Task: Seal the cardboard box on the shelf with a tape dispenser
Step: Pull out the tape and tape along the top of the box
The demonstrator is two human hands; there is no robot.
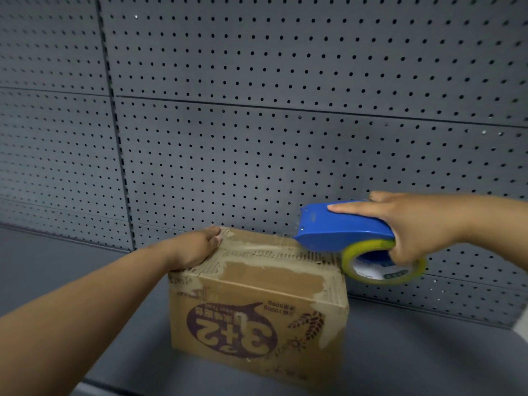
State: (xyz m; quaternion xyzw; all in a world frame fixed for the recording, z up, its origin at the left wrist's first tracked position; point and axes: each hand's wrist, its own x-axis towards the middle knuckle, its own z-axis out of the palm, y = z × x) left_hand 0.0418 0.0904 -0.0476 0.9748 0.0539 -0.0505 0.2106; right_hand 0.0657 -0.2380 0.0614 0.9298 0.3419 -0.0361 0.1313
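A worn brown cardboard box [257, 307] with a purple upside-down "3+2" logo stands on the grey shelf [428, 352]. Its top flaps are closed, with torn paper along the seam. My left hand [197, 247] rests flat on the box's top left corner, fingers together, holding nothing. My right hand [411, 224] grips a blue tape dispenser [340, 227] carrying a yellowish tape roll [380, 264]. The dispenser's front edge touches the right end of the box top, and a clear strip of tape seems to lie along the seam.
A grey pegboard wall [257, 110] rises right behind the box. The shelf surface stretches left and right of the box, with its front edge [114, 387] near the bottom of the view.
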